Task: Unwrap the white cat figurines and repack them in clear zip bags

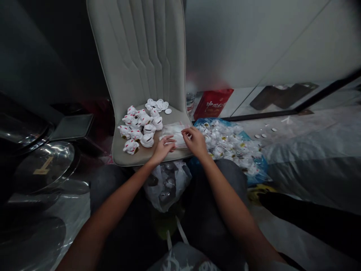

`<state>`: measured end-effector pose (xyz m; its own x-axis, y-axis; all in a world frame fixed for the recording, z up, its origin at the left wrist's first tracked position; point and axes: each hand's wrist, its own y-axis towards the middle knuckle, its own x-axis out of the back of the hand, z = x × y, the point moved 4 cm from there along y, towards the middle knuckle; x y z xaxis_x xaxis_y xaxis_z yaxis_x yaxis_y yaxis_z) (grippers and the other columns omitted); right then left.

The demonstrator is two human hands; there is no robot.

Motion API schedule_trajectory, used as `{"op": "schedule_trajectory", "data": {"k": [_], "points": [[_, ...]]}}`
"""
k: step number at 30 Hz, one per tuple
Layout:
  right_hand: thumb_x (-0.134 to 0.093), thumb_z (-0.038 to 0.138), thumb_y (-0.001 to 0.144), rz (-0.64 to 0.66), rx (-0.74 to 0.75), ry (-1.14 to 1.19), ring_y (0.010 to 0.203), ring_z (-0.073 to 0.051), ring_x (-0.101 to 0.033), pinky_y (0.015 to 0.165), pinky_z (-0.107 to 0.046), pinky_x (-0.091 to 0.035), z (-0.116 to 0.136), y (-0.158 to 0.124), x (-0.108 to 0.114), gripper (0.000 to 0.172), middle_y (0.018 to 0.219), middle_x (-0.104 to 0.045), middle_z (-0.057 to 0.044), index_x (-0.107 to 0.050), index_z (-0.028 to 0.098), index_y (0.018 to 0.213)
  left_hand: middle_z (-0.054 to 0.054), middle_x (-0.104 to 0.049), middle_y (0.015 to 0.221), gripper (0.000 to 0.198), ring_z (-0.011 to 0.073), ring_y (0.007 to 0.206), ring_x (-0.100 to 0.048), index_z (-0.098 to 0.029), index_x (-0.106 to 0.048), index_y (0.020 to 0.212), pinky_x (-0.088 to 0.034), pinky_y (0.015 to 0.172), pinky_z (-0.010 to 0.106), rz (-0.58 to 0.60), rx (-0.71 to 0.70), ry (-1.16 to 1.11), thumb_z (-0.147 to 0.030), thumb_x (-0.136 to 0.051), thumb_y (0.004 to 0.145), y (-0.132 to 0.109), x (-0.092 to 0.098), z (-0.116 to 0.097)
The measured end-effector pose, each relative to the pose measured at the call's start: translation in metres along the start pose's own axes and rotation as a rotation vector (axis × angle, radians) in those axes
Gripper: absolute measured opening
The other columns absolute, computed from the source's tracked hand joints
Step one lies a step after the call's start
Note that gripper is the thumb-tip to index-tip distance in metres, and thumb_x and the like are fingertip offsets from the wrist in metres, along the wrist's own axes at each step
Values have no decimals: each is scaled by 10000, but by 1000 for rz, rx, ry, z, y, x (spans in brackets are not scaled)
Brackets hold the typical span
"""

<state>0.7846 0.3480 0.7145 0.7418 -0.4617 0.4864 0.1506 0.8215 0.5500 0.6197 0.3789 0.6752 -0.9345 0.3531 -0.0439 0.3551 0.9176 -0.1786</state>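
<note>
Pinched grip: left hand and right hand hold one plastic bag beside twelve-odd white cat figurines.

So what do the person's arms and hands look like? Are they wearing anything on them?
The left hand and right hand are bare, with no gloves, and no ring or watch shows. The forearms have no sleeves covering them. Below them, the person wears dark grey trousers.
</note>
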Motion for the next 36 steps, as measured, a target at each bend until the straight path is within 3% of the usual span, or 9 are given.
{"op": "schedule_trajectory", "data": {"k": [3, 6, 9, 12, 16, 21, 26, 30, 36], "points": [[-518, 227, 920, -98, 23, -64, 802, -197, -590, 727, -317, -476, 3, 1, 7, 164, 852, -617, -58, -679, 202, 911, 90, -648, 1202, 525, 86, 730, -641, -203, -570, 1261, -528, 668, 218, -77, -202, 134, -175, -730, 762, -1, 3, -9], [-517, 237, 915, -164, 19, -89, 834, -210, -581, 723, -325, -473, 5, 1, 12, 160, 879, -604, -67, -674, 205, 918, 117, -592, 1278, 494, 132, 863, -650, -211, -522, 1318, -535, 729, 253, -130, -437, 321, -259, -660, 847, -9, 13, -33], [-529, 217, 880, -183, -31, -74, 794, -198, -569, 721, -323, -472, 1, 2, 13, 133, 876, -586, -56, -661, 206, 886, 134, -586, 1278, 416, 210, 1028, -623, -195, -541, 1299, -519, 889, 357, -187, -636, 688, -312, -585, 902, -23, 26, -62], [-541, 173, 819, -164, -70, -62, 773, -191, -561, 740, -324, -468, -5, 2, 10, 99, 876, -581, -51, -634, 202, 835, 149, -608, 1260, 379, 332, 1214, -519, -191, -592, 1251, -394, 1047, 519, -336, -583, 1160, -284, -590, 884, -32, 38, -76], [-526, 137, 780, -31, -69, -77, 806, -215, -565, 760, -332, -450, -15, 2, -5, 88, 853, -595, -62, -577, 208, 789, 178, -609, 1245, 406, 397, 1185, -507, -181, -605, 1244, -386, 1002, 572, -400, -429, 1465, -190, -595, 839, -36, 44, -67], [-506, 114, 789, 114, -74, -138, 788, -225, -566, 699, -316, -419, -26, 0, -24, 190, 846, -638, -57, -576, 218, 932, 160, -599, 1190, 437, 341, 1116, -565, -191, -598, 1231, -444, 971, 497, -287, -469, 1401, -67, -529, 819, -30, 46, -61], [-475, 99, 820, 250, -42, -195, 774, -231, -564, 676, -320, -393, -26, -1, -34, 293, 944, -664, -86, -581, 213, 1068, 112, -608, 1203, 463, 273, 1146, -577, -202, -569, 1251, -447, 1029, 419, -209, -537, 995, -145, -654, 799, -26, 47, -71], [-437, 108, 849, 250, -27, -193, 761, -230, -546, 662, -317, -381, -23, -1, -38, 219, 933, -648, -97, -561, 204, 1002, 103, -648, 1192, 460, 239, 1120, -607, -195, -564, 1254, -462, 1014, 373, -140, -487, 650, -249, -694, 816, -29, 29, -63], [-427, 116, 852, 274, 64, -30, 802, -207, -536, 718, -302, -419, -15, -3, -42, 168, 906, -601, -69, -528, 209, 948, 121, -588, 1309, 549, 258, 1205, -570, -203, -526, 1319, -447, 1049, 390, 13, -454, 658, -266, -721, 810, -27, 3, -43]]}}
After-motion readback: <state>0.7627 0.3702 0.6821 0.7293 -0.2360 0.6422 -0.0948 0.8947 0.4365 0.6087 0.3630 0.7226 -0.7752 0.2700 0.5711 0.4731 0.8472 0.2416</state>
